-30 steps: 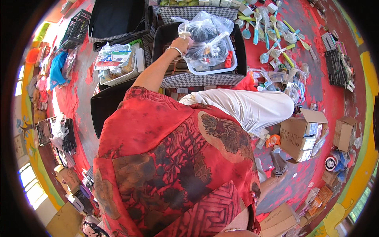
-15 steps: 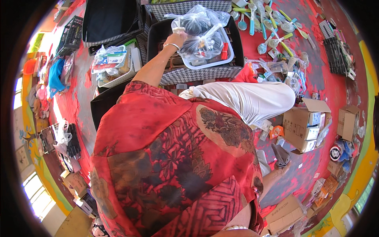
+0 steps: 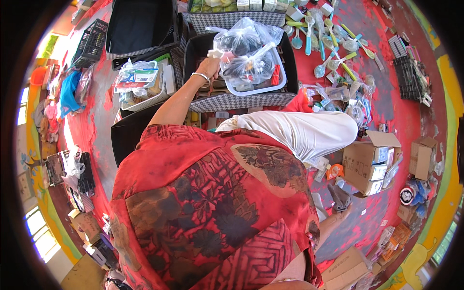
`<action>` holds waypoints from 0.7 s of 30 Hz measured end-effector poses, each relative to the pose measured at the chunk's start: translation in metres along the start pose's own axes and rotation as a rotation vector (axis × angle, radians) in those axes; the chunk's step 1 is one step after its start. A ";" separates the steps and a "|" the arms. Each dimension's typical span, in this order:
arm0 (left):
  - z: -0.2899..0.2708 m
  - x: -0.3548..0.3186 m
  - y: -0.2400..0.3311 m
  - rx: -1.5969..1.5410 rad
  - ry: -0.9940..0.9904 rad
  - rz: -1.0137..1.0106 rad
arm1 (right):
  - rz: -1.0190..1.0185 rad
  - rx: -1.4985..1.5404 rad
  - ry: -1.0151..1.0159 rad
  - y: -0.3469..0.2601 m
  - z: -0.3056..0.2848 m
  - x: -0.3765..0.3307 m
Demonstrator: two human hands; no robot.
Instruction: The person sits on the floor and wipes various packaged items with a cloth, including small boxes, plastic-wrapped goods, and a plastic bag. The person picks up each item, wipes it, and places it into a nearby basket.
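My left hand (image 3: 208, 67), with a bracelet at its wrist, is closed at the left side of a white plastic tub (image 3: 278, 88). A small pale thing (image 3: 214, 54) sticks out beyond its fingers; I cannot make out its kind. Knotted clear plastic bags (image 3: 249, 63) with dark contents fill the tub, beside a bundle of red sticks (image 3: 276, 75). The tub rests over a black bin with a checked front (image 3: 241, 102). Low on the right, my right hand (image 3: 345, 213) is beside a grey cloth-like thing (image 3: 340, 197), perhaps footwear. Its fingers are mostly hidden.
Left of the bin stand a white basket of packets (image 3: 140, 99) and an empty black bin (image 3: 140, 29). Spoons and brushes (image 3: 333, 43) lie scattered at the far right. An open cardboard box (image 3: 362, 166) stands right of my white-trousered knee (image 3: 309, 130).
My left hand has drawn a little nearer to me and leftward along the tub's side, the pale thing moving with it. The whole view has shifted slightly; the tub has stayed in place.
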State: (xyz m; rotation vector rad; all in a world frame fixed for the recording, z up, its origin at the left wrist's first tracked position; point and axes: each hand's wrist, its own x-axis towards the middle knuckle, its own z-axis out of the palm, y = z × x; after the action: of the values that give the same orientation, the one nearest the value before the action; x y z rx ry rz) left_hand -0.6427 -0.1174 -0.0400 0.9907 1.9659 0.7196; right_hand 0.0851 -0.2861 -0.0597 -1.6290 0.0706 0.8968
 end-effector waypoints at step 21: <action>0.015 0.059 0.060 1.407 -0.187 0.326 | 0.089 0.320 -0.321 0.015 -0.005 0.017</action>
State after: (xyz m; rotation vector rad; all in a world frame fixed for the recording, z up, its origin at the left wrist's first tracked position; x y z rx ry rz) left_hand -0.6289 -0.0341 -0.0265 2.0758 2.0165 -0.7856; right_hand 0.0917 -0.2875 -0.0815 -1.1801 0.0600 1.1438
